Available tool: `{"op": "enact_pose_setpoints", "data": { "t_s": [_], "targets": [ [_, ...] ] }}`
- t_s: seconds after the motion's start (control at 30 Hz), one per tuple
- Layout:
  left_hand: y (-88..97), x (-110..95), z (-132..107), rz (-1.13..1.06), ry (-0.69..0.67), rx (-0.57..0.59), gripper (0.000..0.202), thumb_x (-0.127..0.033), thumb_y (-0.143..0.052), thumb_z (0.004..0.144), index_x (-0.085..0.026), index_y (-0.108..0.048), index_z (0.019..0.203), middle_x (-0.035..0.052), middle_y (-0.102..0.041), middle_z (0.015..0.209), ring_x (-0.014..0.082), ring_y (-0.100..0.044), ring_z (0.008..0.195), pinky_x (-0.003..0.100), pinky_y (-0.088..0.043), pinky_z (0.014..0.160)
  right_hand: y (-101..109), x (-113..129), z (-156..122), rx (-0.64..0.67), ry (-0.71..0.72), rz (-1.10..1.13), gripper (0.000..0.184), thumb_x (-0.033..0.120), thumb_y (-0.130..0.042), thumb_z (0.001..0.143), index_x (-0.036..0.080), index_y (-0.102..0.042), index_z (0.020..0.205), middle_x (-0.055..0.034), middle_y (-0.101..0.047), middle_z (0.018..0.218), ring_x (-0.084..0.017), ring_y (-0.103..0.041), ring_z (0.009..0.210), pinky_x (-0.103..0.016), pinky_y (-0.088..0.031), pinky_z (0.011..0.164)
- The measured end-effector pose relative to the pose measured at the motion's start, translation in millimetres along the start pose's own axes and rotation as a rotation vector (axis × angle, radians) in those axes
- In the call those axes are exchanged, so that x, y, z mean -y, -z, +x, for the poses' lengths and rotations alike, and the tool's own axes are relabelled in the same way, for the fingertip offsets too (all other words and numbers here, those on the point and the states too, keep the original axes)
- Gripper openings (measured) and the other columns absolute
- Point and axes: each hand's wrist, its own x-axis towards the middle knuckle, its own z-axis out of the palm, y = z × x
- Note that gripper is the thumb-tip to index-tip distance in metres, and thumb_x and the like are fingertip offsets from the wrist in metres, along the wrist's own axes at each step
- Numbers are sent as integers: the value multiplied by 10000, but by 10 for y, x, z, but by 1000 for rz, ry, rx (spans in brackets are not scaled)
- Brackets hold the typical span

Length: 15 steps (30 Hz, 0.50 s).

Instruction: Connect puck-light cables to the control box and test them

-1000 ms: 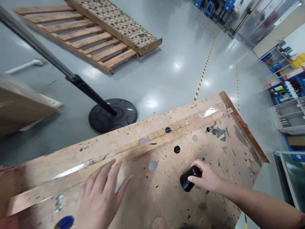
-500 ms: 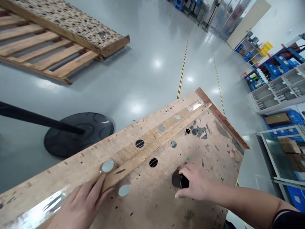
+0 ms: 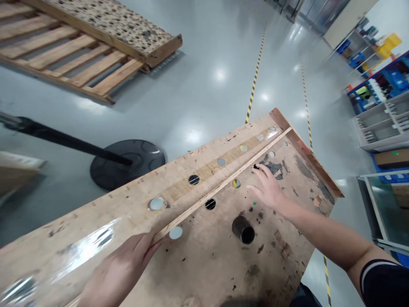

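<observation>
A long thin wooden strip (image 3: 217, 187) runs lengthwise over a stained plywood board (image 3: 198, 268) with round holes. My left hand (image 3: 123, 266) is closed around the strip's near part. Its far end meets the raised wooden edge of the board. My right hand (image 3: 268, 187) is over the board just right of the strip, fingers spread, with nothing held. Closer to me, a short dark tube (image 3: 243, 230) lies apart from both hands, its open end facing me.
Clear tape (image 3: 86, 251) shines on the board's left side. Beyond it stands a black pole on a round base (image 3: 128, 164). A wooden pallet (image 3: 70, 64) lies on the floor at upper left. Shelves with blue bins (image 3: 398, 79) stand at right.
My right hand has let go of the dark tube and moved away toward the strip. The strip, still in my left hand, has tilted up onto its narrow edge. The view has shifted slightly.
</observation>
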Motion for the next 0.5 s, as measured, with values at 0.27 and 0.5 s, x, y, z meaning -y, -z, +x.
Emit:
{"op": "enact_pose_setpoints", "data": {
  "t_s": [0.27, 0.5],
  "targets": [
    [24, -167, 52, 168, -57, 1, 290, -384, -477, 1074, -175, -640, 955, 71, -659, 919, 251, -632, 864, 372, -489, 766, -262, 301, 862, 402, 484, -291, 291, 271, -721, 944, 152, -701, 1209, -145, -667, 1298, -319, -540, 1284, -527, -362, 1159],
    [-37, -273, -80, 242, 164, -224, 176, -305, -575, 1037, -146, -649, 1048, 95, -661, 971, 260, -583, 903, 388, -471, 814, -398, 117, 1010, 377, 617, -236, 247, 283, -546, 1032, 142, -735, 1106, -129, -731, 1126, -277, -627, 1084, -423, -477, 1004]
  ]
}}
